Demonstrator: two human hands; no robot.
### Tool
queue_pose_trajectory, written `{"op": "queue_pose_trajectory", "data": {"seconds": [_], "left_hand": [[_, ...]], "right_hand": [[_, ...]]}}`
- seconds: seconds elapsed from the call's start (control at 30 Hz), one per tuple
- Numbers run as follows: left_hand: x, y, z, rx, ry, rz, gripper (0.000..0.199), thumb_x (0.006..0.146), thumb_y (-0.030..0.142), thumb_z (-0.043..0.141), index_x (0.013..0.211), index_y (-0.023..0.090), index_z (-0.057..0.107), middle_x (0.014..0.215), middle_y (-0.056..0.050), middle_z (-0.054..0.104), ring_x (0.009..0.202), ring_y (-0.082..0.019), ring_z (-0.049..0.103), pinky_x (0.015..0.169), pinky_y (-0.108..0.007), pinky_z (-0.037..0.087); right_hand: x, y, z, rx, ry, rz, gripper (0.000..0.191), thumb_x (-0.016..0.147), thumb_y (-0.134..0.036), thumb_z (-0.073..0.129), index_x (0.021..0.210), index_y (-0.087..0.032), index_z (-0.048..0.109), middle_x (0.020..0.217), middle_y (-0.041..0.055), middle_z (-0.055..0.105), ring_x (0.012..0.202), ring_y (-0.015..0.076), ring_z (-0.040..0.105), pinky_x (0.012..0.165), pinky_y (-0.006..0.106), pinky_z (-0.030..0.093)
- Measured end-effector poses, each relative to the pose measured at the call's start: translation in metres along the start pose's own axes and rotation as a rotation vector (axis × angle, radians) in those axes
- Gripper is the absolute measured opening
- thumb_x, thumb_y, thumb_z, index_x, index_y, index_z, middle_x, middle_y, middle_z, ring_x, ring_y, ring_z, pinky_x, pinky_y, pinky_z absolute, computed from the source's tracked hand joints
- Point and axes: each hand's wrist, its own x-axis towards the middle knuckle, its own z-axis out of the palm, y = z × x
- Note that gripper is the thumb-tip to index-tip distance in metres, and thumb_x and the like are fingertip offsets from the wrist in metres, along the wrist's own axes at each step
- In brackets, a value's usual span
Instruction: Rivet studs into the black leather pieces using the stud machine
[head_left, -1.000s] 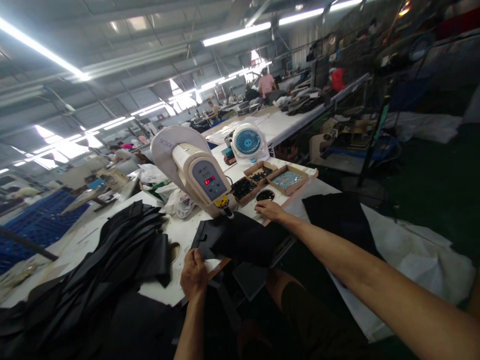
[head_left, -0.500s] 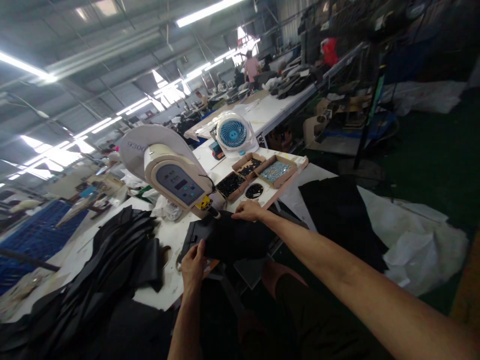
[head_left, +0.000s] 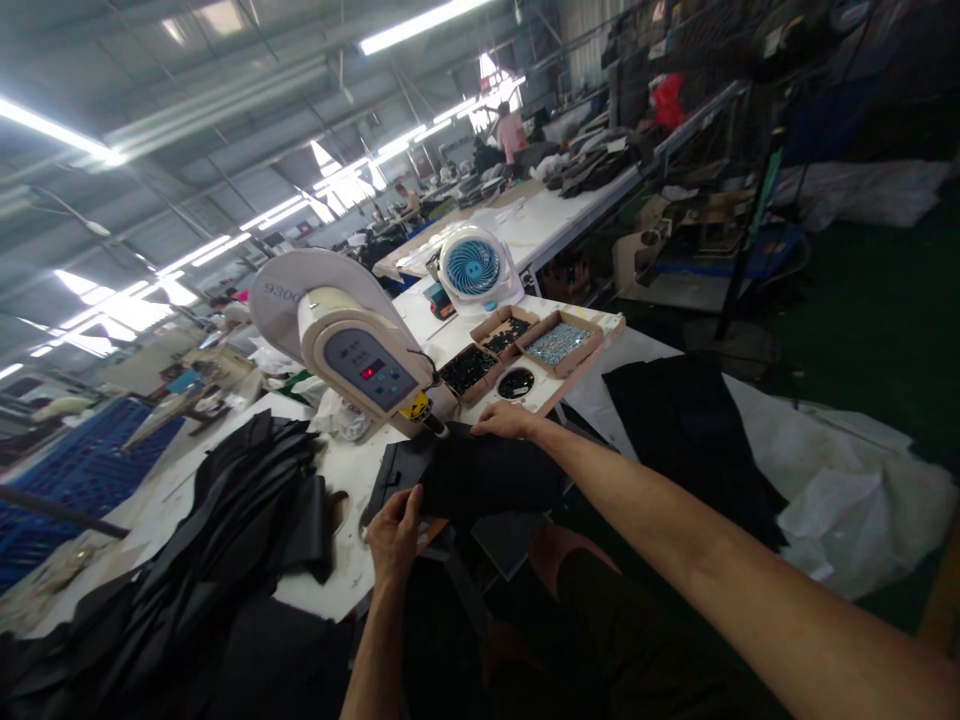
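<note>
Beneath the tip of the machine (head_left: 356, 350), at the edge of the desk (head_left: 349, 575), we have the black cloth (head_left: 491, 475); our left hand (head_left: 395, 525) pinches its near edge, while our right hand (head_left: 506, 420), curled, touches its far side, whether gripping we cannot tell

Right hand (head_left: 507, 420) far forward — left hand (head_left: 394, 524) nearer, both curled.
</note>
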Motion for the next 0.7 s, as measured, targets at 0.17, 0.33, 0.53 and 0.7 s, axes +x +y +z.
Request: {"op": "queue_pose_trajectory", "data": {"seconds": [0.17,0.33,0.53,0.7], "left_hand": [[-0.009,-0.011,0.015,0.000,0.052,0.031,0.051,0.090,0.070,0.051,0.085,0.023,0.070,0.065,0.001,0.063,0.065,-0.018,0.059,0.064,-0.029,0.040],[-0.005,-0.017,0.021,0.015,0.087,0.029,0.050,0.092,0.069,0.051,0.089,0.024,0.071,0.065,0.002,0.060,0.065,-0.018,0.057,0.066,-0.029,0.037],[-0.007,-0.018,0.017,-0.071,0.073,0.033,0.049,0.094,0.067,0.049,0.088,0.023,0.070,0.062,0.003,0.057,0.064,-0.017,0.055,0.064,-0.028,0.035],[-0.010,-0.020,0.017,-0.088,0.043,0.016,0.050,0.095,0.067,0.045,0.091,0.024,0.071,0.066,0.002,0.062,0.069,-0.018,0.059,0.064,-0.027,0.035]], "right_hand": [[-0.002,0.000,0.003,-0.037,0.028,-0.032,0.030,0.091,-0.051,0.069,0.103,-0.027,0.082,0.111,0.0012,0.077,0.107,0.0239,0.067,0.093,0.028,0.047],[-0.002,-0.005,0.008,-0.113,0.045,-0.007,0.033,0.094,-0.051,0.064,0.108,-0.025,0.081,0.117,0.0037,0.076,0.113,0.0265,0.066,0.095,0.031,0.047],[-0.003,-0.010,0.007,-0.157,0.034,0.013,0.044,0.098,-0.056,0.054,0.111,-0.022,0.079,0.117,0.0084,0.075,0.112,0.0294,0.067,0.095,0.034,0.048],[-0.004,-0.011,0.008,-0.174,0.041,0.009,0.057,0.103,-0.062,0.041,0.109,-0.019,0.077,0.121,0.0147,0.072,0.115,0.0332,0.065,0.097,0.039,0.048]]}}
